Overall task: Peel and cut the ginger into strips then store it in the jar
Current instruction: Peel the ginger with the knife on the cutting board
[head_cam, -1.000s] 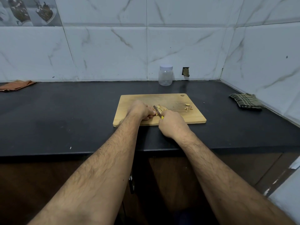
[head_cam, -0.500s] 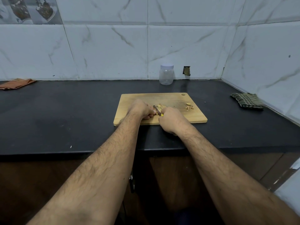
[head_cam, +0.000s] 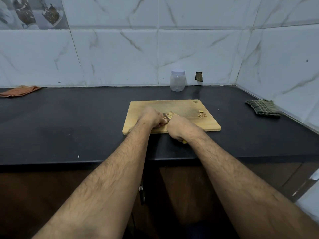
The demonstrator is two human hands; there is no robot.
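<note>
A wooden cutting board (head_cam: 186, 105) lies on the black counter. My left hand (head_cam: 151, 117) curls over the ginger on the board's near middle; the piece under the fingers is mostly hidden. My right hand (head_cam: 178, 128) grips a small knife (head_cam: 166, 116) with a yellow handle, whose blade points up-left between the two hands. Cut ginger pieces (head_cam: 170, 114) lie just beyond the blade. A small heap of peel scraps (head_cam: 201, 114) sits on the board's right side. The clear plastic jar (head_cam: 177, 80) with a pale lid stands upright by the back wall.
A green checked cloth (head_cam: 263, 110) lies at the counter's right, near the side wall. An orange cloth (head_cam: 19, 90) lies at the far left by the back wall. The counter's front edge (head_cam: 86, 163) runs under my forearms, with dark cabinets below.
Both hands stay at the same spot on the board. The knife blade has shifted slightly between the hands; the view has tilted a little.
</note>
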